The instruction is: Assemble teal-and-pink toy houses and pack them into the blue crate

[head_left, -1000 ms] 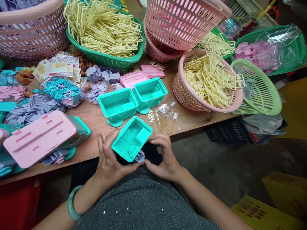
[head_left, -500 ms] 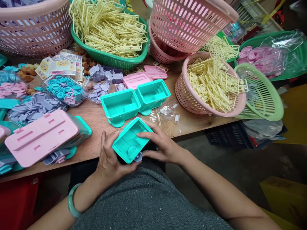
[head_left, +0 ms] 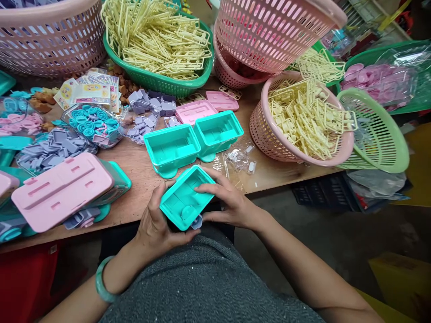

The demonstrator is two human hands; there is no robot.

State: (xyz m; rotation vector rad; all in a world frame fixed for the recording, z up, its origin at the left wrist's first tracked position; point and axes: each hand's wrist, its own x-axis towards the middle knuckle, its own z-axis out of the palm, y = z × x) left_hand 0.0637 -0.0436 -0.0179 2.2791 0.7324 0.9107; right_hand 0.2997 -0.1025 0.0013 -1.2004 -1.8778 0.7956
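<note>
Close to my body, a turquoise plastic box is held in the air just off the table's front edge, its open side facing me. My left hand wraps its left side, with the thumb along the bottom edge. On the right, my right hand grips it, fingers over the rim and thumb near a small grey-purple plastic part at the lower right corner. Most of that part is hidden beneath the box. Just beyond stand two more turquoise boxes, side by side on the wooden table.
Pink-lidded turquoise boxes lie at left, beside piles of grey-purple parts and turquoise wheels. Small clear parts lie right of the boxes. Behind are a green basket and a pink basket of yellow frames.
The whole view has shifted slightly, so the table things appear a little further right. Both hands keep their hold on the turquoise box, which has barely moved.
</note>
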